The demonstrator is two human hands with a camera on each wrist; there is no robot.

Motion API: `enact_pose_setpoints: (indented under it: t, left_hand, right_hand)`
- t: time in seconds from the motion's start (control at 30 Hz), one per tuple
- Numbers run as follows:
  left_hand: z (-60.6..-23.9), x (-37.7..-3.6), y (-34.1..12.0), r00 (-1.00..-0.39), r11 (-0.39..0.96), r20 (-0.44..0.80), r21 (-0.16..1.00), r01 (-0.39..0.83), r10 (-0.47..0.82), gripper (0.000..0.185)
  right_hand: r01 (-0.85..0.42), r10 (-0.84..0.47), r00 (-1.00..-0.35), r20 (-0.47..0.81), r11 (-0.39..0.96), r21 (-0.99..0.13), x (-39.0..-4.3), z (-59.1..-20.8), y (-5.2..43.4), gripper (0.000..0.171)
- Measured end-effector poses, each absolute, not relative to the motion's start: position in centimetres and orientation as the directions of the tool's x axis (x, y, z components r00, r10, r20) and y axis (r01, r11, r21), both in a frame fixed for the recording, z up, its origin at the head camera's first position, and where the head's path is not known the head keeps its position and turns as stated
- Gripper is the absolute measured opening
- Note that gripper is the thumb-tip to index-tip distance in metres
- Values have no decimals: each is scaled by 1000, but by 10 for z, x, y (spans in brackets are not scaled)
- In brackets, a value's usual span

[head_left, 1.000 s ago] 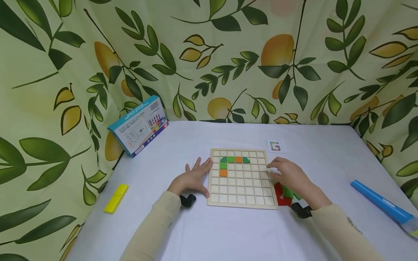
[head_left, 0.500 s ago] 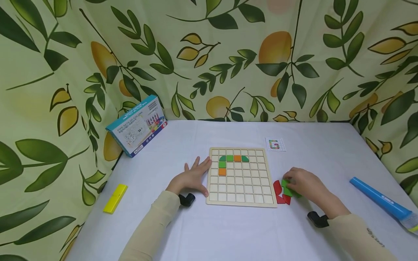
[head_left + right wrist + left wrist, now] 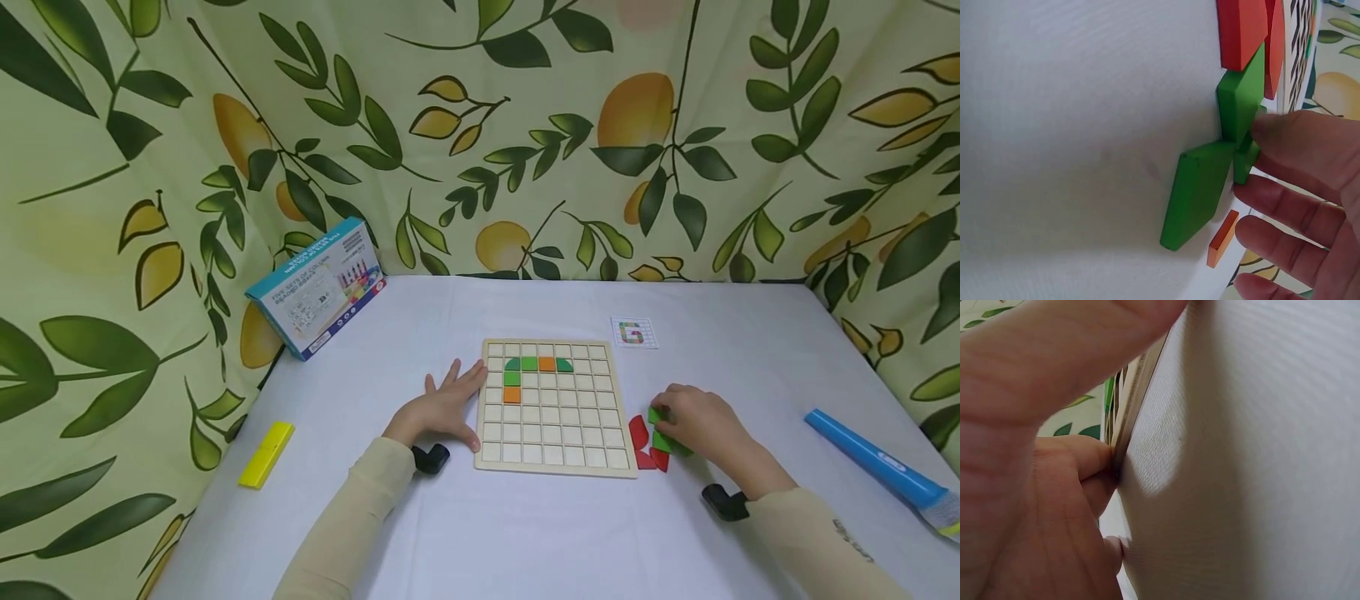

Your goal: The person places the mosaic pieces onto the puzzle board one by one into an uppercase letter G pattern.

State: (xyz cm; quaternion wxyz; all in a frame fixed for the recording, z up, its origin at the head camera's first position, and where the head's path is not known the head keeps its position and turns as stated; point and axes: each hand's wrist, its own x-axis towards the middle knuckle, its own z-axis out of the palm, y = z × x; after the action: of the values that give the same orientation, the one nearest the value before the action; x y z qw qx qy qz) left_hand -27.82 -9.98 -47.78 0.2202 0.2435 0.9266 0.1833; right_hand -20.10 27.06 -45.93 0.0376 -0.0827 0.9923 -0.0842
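Note:
A wooden grid board lies flat on the white table, with green and orange tiles set in its upper left cells. My left hand rests at the board's left side, fingers spread; in the left wrist view its fingertips touch the board's edge. My right hand is right of the board, over a small pile of tiles. In the right wrist view its thumb and forefinger pinch a green tile. Beside that lie other green tiles and red tiles. A small orange tile lies under the fingers.
A card with a coloured G pattern lies behind the board's right corner. At the back left leans a printed box. A yellow block lies far left, a blue tube far right. Leaf-patterned cloth surrounds the table.
My right hand has moved from the board's right edge down and right to the tile pile, where it grips a green tile. The left hand stays at the board.

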Motion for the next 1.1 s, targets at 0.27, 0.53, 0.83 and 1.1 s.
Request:
enact_pose_setpoints:
  t: [0.27,0.53,0.83,1.1]
  left_hand:
    - [-478,-280,-101,-781,816,-326,443,371,532,129]
    - [-480,-279,-99,-768,811,-336,444,381,545,128]
    - [-478,-278,-98,-765,809,-342,453,374,545,127]
    - [-473,-279,-103,-761,799,-330,461,386,558,127]
  right_hand:
    - [-225,-227,-974,6,958,-176,-209,-450,252,30]
    - [-490,-462,-867,185,857,-159,-224,-447,167,22]
    - [-548,-543,-832,111,836,-23,-235,-461,103,15]
    - [-572,-563,-818,118,817,-67,-237,-461,97,21]
